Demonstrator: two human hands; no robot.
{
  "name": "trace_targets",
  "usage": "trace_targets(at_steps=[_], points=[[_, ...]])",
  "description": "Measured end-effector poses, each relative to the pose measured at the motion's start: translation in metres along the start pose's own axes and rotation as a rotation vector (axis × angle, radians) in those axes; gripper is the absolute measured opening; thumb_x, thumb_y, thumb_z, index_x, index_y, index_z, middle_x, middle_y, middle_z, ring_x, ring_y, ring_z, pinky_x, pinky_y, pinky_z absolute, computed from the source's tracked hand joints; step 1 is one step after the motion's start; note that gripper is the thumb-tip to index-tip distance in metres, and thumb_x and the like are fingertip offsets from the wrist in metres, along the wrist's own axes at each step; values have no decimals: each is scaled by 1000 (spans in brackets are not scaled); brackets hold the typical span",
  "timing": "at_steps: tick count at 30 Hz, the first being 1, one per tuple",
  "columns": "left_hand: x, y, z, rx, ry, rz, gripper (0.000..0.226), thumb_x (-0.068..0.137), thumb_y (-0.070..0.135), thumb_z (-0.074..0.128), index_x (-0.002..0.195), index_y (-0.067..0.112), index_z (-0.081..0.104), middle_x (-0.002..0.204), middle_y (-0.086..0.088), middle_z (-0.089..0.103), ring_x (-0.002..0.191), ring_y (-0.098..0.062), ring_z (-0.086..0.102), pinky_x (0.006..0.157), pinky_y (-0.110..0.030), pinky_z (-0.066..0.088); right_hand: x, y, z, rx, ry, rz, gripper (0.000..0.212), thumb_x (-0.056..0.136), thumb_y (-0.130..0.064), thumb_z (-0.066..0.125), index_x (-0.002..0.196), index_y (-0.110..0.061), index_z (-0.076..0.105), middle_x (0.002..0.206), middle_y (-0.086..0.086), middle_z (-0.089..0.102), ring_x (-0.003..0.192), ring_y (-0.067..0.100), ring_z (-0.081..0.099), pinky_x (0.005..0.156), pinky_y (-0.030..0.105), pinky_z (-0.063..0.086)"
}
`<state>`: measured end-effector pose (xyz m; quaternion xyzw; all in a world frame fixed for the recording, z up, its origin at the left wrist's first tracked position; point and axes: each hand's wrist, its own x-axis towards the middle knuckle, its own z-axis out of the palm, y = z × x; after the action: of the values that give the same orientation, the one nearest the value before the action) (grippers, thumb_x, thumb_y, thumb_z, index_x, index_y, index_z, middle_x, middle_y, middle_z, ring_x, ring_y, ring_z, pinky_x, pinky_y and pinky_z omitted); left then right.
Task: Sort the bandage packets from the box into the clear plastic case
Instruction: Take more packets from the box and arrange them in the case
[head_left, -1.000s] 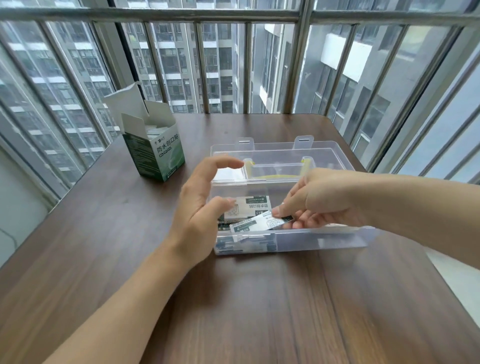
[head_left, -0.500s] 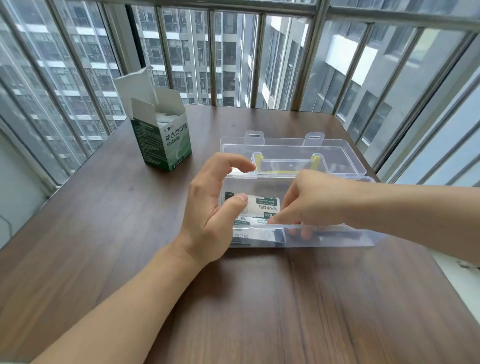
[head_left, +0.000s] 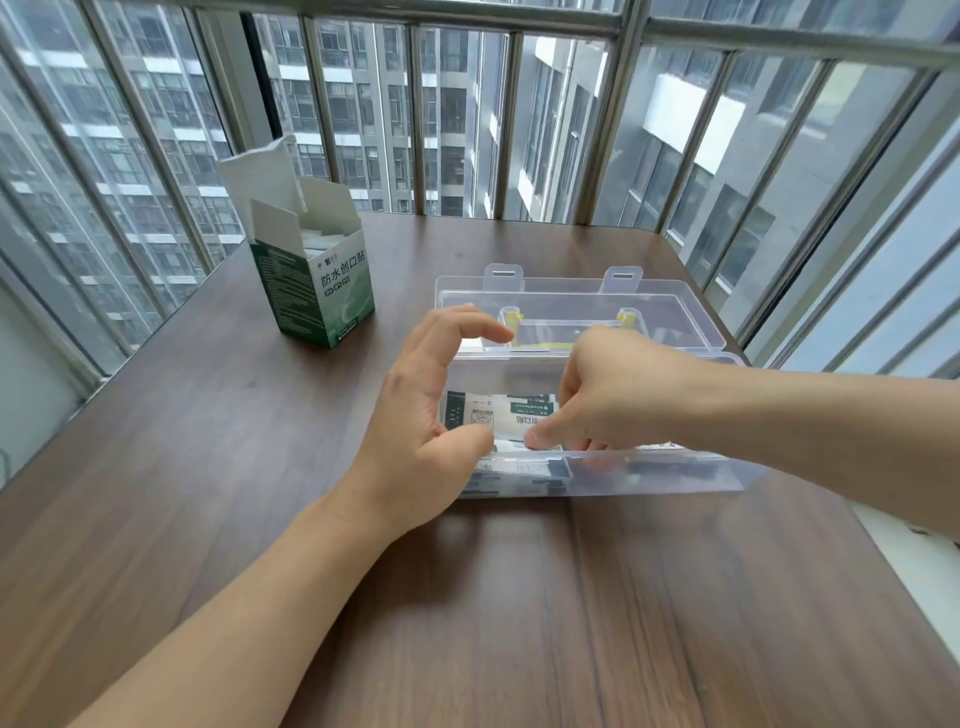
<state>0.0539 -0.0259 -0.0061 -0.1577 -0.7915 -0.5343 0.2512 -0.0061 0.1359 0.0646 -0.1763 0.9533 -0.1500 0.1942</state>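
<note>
The clear plastic case (head_left: 675, 475) lies open on the wooden table, with a stack of green-and-white bandage packets (head_left: 485, 415) in its left part. My right hand (head_left: 613, 395) reaches down into the case, fingers curled onto the right end of the top packet; the thumb is hidden. My left hand (head_left: 421, 415) arches over the case's left end with its thumb at the front rim and its forefinger raised, holding nothing. The green bandage box (head_left: 337, 291) stands upright at the back left with its flaps open and more packets (head_left: 322, 241) showing inside.
The case's lid (head_left: 571, 299) lies flat behind the base, towards the window bars (head_left: 613, 130). The table's right edge (head_left: 878, 561) runs close to the case. Bare wooden tabletop (head_left: 519, 623) stretches in front of the case.
My right hand has lowered the packet it held above the front wall down onto the stack inside the case. My left hand has stayed at the case's left end.
</note>
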Motion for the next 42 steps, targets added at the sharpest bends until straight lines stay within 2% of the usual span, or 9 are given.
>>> trace_targets(at_steps=[6,10,13,21,25,31,36,40,42], points=[[-1,3,2,-29,-17,-44,68,49,-4,50,114,15,56,122,1,56,129,-20,47,114,-39,33,-6,-2,-6,-192,-4,-57,45,89,-49,67,62,-13,69,55,0,70,47,11,58,46,19,43],[-2,5,3,-49,0,-89,76,47,-4,45,118,24,55,128,3,54,133,-22,45,116,-48,31,-6,0,-13,-129,-56,-153,26,89,-39,71,70,-22,74,58,-8,69,47,1,59,51,19,47],[-3,5,4,-121,-10,-192,84,46,-3,44,121,33,54,129,4,55,116,-22,53,104,-66,37,-4,-1,-10,-141,-166,-152,11,92,-32,67,93,-27,77,62,-10,72,58,5,69,53,17,49],[-3,9,3,-165,-36,-308,91,45,-3,44,124,41,53,124,6,56,99,-19,49,94,-73,38,8,-18,-9,-189,-284,-79,25,85,-32,78,106,-19,72,43,-9,61,51,13,67,54,20,54],[-4,10,3,-189,-25,-333,94,46,-6,42,127,42,53,128,6,55,106,-20,52,99,-69,38,13,-21,-7,-206,-283,-69,22,81,-31,83,97,-22,71,49,-3,65,59,24,71,66,31,61],[-5,7,3,-173,23,-326,94,48,-7,41,128,42,53,135,9,51,122,-11,52,100,-32,45,10,-20,-11,-231,-358,-111,20,95,-28,65,113,-24,71,67,-5,70,57,17,69,54,23,54],[-3,10,3,-162,9,-318,98,49,-7,40,132,43,50,143,10,45,130,6,42,103,-9,34,8,-27,-16,-435,-529,-174,37,108,-24,34,139,-40,47,89,0,76,72,20,74,88,40,59],[-3,15,1,-161,1,-341,102,57,-26,39,135,39,49,144,10,42,115,23,43,90,-2,40,5,-32,-25,-543,-431,-306,46,107,-19,38,142,-48,44,76,-7,71,71,18,73,73,33,59],[-4,15,1,-149,3,-336,105,56,-26,39,136,41,48,145,12,42,129,15,37,108,-18,39,4,-33,-32,-564,-290,-396,36,105,-31,47,136,-49,51,75,-12,67,62,2,66,62,21,48]])
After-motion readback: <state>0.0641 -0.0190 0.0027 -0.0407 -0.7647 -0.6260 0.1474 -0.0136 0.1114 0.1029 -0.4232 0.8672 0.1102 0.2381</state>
